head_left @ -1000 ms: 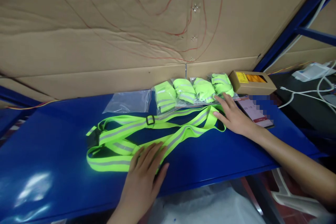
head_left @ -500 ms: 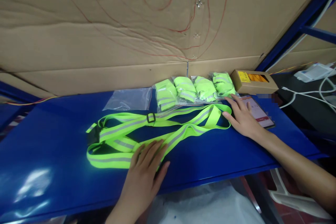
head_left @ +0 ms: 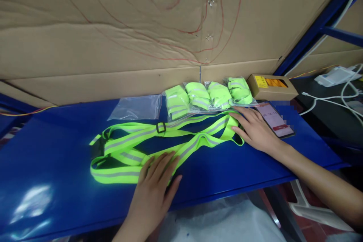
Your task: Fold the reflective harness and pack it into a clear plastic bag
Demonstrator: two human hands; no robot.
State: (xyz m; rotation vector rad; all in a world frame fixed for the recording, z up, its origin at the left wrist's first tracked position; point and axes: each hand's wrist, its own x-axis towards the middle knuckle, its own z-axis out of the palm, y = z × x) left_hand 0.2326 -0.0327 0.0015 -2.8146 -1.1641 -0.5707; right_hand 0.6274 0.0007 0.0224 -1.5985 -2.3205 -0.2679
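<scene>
A neon yellow-green reflective belt (head_left: 124,175) with grey stripes lies spread in loose loops on the blue table, its black buckle (head_left: 98,149) at the left end and a black slider (head_left: 161,127) on its upper strap. My left hand (head_left: 153,193) rests on the lower strap with its fingers stretched out flat. At the belt's right end, my right hand (head_left: 256,130) lies over the loop, fingers extended and apart, the fingertips touching the strap. What sits beneath both palms is hidden.
Several bagged belts (head_left: 197,94) line the back, beside a flat clear plastic bag (head_left: 136,107). A phone (head_left: 279,123) lies near my right wrist, below a cardboard box (head_left: 272,87). White cables (head_left: 326,100) run along the dark surface at right. A cardboard wall (head_left: 113,56) bounds the table behind.
My right hand has slid left, further over the belt's right-end loop, and uncovered more of the phone. My left hand stays on the lower strap. The view has shifted slightly.
</scene>
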